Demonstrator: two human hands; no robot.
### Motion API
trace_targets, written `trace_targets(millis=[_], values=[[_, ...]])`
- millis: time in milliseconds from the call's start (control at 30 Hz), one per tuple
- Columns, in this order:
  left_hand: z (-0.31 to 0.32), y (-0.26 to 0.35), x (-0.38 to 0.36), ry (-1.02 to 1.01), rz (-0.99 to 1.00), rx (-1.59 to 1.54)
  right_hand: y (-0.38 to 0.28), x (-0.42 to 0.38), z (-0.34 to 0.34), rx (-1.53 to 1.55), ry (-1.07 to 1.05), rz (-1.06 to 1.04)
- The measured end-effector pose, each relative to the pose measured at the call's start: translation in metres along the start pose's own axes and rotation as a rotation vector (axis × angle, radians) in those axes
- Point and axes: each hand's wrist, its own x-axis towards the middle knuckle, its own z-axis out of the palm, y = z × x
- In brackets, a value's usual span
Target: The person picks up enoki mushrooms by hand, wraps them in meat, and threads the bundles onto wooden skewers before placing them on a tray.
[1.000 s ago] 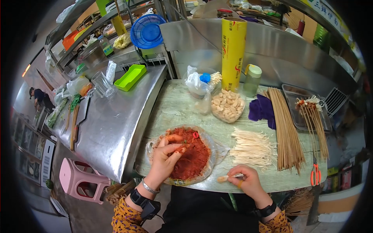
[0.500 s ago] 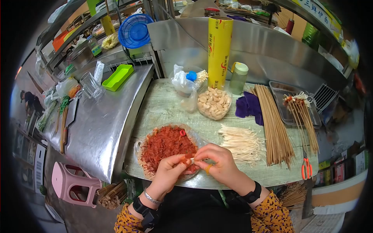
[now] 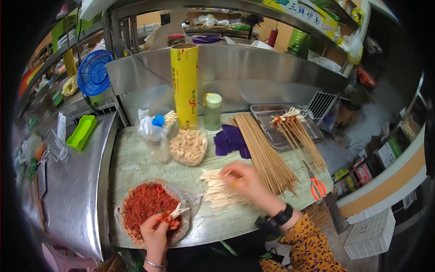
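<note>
My left hand (image 3: 155, 230) pinches a small bundle of enoki mushrooms (image 3: 178, 210) with a red, sauce-coated piece around its lower part. It is at the right front edge of a plastic-lined bowl (image 3: 122, 222) of chopped red mixture (image 3: 146, 202), where a small red ring lies on top. Over the pile of pale enoki mushrooms (image 3: 219, 198) hovers my right hand (image 3: 244, 181), slightly blurred, with a yellow band on one finger. Its fingertips are drawn together; whatever they grip is too small to make out. Bamboo skewers (image 3: 267, 158) lie just beyond it.
Behind stand a tub of peeled garlic cloves (image 3: 188, 147), a yellow film roll (image 3: 185, 86) and a lidded jar (image 3: 212, 113). A purple cloth (image 3: 231, 141) lies beside the skewers. To the right are a metal tray (image 3: 276, 140), loaded skewers (image 3: 303, 136) and orange-handled scissors (image 3: 318, 188).
My hands have separated. The right has moved away to the enoki pile, while the left keeps the wrapped bundle by the bowl. The camera view has swung right.
</note>
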Motion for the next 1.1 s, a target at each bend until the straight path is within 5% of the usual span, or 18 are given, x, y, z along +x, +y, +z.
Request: trace_targets(millis=[100,200,267,367,667,767,1000,1100], values=[[-0.003,-0.006,0.002,0.003,0.045,-0.001,0.042,0.025,-0.062,-0.329,0.205,0.143],[-0.003,-0.008,0.002,0.006,0.069,0.009,0.11,0.042,-0.1,-0.774,0.272,0.04],[-0.004,-0.009,0.004,0.023,0.047,0.014,0.12,0.05,-0.106,-1.06,0.032,0.478],[-0.003,-0.009,0.003,0.031,0.064,-0.006,0.139,0.059,-0.107,-1.097,0.085,0.499],[-0.007,-0.012,0.002,0.0,0.084,-0.002,0.106,0.057,-0.116,-0.819,-0.105,0.733],[-0.004,-0.01,0.001,0.008,0.103,-0.013,0.133,0.056,-0.116,-0.985,-0.007,0.556],[-0.004,-0.01,0.003,0.009,0.114,-0.012,0.088,0.052,-0.135,-0.924,-0.102,0.632],[-0.005,-0.008,0.005,0.028,0.077,-0.012,0.058,0.05,-0.143,-0.145,0.037,0.512]])
